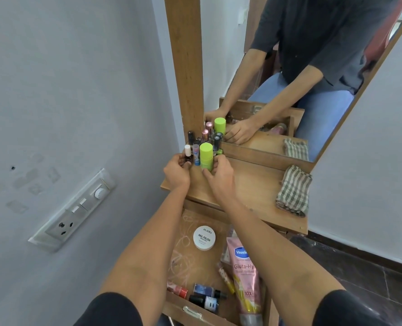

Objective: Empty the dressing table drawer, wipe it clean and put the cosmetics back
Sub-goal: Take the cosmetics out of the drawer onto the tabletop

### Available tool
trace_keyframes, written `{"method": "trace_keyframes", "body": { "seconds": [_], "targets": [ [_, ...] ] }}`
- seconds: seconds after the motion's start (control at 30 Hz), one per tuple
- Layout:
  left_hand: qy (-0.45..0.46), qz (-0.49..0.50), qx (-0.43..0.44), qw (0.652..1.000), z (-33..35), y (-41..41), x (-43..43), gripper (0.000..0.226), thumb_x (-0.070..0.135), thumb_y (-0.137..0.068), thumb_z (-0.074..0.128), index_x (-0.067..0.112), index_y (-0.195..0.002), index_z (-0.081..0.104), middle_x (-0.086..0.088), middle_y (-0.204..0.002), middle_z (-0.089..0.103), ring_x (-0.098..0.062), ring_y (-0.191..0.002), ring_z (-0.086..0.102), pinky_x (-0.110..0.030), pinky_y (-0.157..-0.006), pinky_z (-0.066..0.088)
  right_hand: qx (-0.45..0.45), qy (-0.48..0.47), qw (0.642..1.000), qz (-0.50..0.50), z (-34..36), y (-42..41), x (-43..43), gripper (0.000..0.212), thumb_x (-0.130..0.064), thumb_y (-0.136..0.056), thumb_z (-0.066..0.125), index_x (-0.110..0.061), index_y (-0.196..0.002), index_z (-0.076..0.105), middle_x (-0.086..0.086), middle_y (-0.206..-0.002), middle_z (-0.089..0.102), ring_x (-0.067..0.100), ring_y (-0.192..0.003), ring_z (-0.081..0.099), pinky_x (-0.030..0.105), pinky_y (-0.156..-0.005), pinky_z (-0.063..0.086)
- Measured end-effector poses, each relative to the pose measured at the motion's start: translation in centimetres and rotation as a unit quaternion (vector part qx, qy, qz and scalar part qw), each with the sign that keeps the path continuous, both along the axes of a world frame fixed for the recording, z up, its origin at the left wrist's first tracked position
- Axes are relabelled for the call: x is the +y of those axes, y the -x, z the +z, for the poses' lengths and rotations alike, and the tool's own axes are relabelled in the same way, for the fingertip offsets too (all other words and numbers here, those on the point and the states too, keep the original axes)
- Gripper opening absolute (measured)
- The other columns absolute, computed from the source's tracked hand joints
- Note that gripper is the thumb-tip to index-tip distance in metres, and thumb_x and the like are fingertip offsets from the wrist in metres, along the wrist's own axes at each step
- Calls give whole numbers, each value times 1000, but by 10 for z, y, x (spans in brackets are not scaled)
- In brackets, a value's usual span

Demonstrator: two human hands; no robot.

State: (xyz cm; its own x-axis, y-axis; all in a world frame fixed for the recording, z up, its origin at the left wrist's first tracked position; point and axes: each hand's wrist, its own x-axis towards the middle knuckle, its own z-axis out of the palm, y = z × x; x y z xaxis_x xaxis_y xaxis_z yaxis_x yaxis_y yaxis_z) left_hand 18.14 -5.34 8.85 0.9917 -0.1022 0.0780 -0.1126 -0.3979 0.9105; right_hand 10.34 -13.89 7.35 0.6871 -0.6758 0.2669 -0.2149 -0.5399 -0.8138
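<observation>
- Left hand (176, 171): fingers curled round a small dark bottle (187, 152) with a white cap, held upright at the table top's (254, 184) back left corner.
- Right hand (218, 175): thumb and fingers clamped on the base of a lime-green capped container (206, 156), upright, just beside the bottle.
- Behind both: a tight cluster of small upright cosmetics (207, 135) against the mirror (289, 67).
- Drawer (188, 250): pulled open below the top, floor scribbled; it holds a white round jar (204, 238) marked "NAIL POLISH", a pink Vaseline tube (244, 274) and dark little bottles (205, 300) lying at the front.
- Checked cloth (294, 191): folded, at the top's right edge.
</observation>
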Motion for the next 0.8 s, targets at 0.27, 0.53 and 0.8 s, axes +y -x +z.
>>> {"method": "trace_keyframes", "body": {
  "seconds": [0.27,0.53,0.8],
  "targets": [
    [-34,9,4,999,-4,-10,-7,22,14,-88,63,15,-109,68,-3,-101,72,-19,-95,66,-21,-75,42,-2,-8,1000,-6,-2,-2,-1,32,-16,-74,75,-12,-94,50,6,-93,55,23,-85,53,42,-75,50],
    [-57,-1,-2,998,-9,-18,-6,24,17,-87,63,16,-110,69,-3,-100,73,-20,-96,66,-27,-81,48,-8,-12,1000,-1,-2,0,-2,30,-13,-74,74,-10,-94,51,6,-92,55,21,-83,52,36,-73,48],
    [-6,-4,27,1000,0,5,20,22,10,-88,62,9,-109,66,-6,-101,70,-13,-87,62,-14,-76,40,-34,-17,999,-1,4,28,7,27,-5,-78,66,-5,-102,54,6,-96,53,12,-85,46,25,-76,42]
  ]
}}
